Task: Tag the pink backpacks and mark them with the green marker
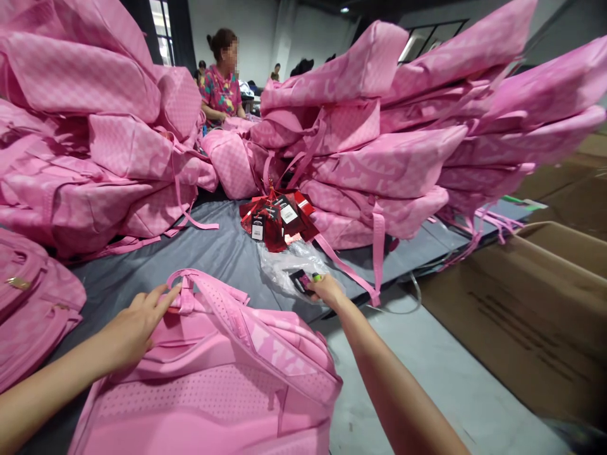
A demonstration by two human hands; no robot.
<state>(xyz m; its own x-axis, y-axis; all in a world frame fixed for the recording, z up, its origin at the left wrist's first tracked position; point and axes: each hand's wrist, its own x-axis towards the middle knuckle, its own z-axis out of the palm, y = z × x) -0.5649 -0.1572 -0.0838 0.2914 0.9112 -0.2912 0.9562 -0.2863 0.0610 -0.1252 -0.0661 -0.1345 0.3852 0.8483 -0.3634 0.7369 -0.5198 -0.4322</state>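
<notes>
A pink backpack point(190, 404) with a dotted back panel stands right in front of me, its top handle and straps upward. At its upper left corner is my left hand point(137, 322), fingers extended along the handle loop and thumb against the fabric, gripping the bag's top. Farther right, my right hand point(326, 289) is closed on a small black-and-pink piece point(301, 280) with a bright green part by the fingertips. That piece is over a clear plastic bag point(279, 268). Just behind lies a bunch of red and black hang tags point(279, 218) with white barcode labels.
Piled pink backpacks point(71, 82) rise on the left, and more stacked backpacks point(379, 158) lean on the right. Grey cloth point(222, 221) covers the table. Open cardboard boxes point(521, 316) stand beyond its right edge. A person point(220, 88) in a colourful shirt is at the back.
</notes>
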